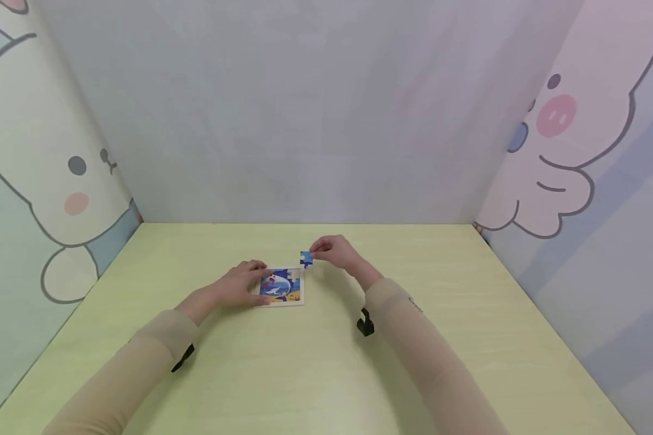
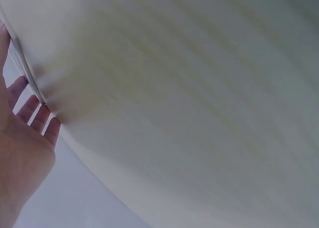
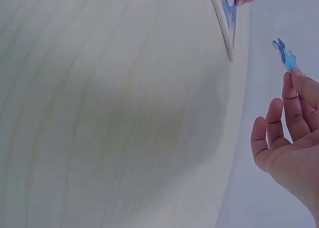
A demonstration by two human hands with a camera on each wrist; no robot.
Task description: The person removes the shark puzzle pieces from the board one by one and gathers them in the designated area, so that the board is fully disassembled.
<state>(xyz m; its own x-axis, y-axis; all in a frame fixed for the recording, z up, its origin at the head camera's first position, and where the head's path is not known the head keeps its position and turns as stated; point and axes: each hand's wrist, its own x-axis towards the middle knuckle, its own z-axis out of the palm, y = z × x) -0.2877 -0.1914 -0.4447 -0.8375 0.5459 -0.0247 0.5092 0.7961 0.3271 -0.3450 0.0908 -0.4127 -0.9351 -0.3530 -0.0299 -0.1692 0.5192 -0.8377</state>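
A small jigsaw puzzle [image 1: 279, 286] in a white frame lies on the table, with a whale-like picture in blue, white and orange. My left hand [image 1: 238, 286] rests at its left side, thumb over the near left corner and fingers by the far left corner. In the left wrist view, the left hand's fingers [image 2: 37, 111] reach to the frame's edge. My right hand [image 1: 334, 251] pinches a blue puzzle piece [image 1: 306, 258] between thumb and index finger, just beyond the far right corner. In the right wrist view, that piece stands out from the fingertips and the other fingers are loosely bent.
The light yellow-green table [image 1: 305, 362] reaches back to a pale wall [image 1: 305, 121]. Side panels with cartoon animals [image 1: 566, 139] flank it. A black wrist device [image 1: 365, 323] hangs beneath the right sleeve, and another black strap [image 1: 183, 357] shows under the left.
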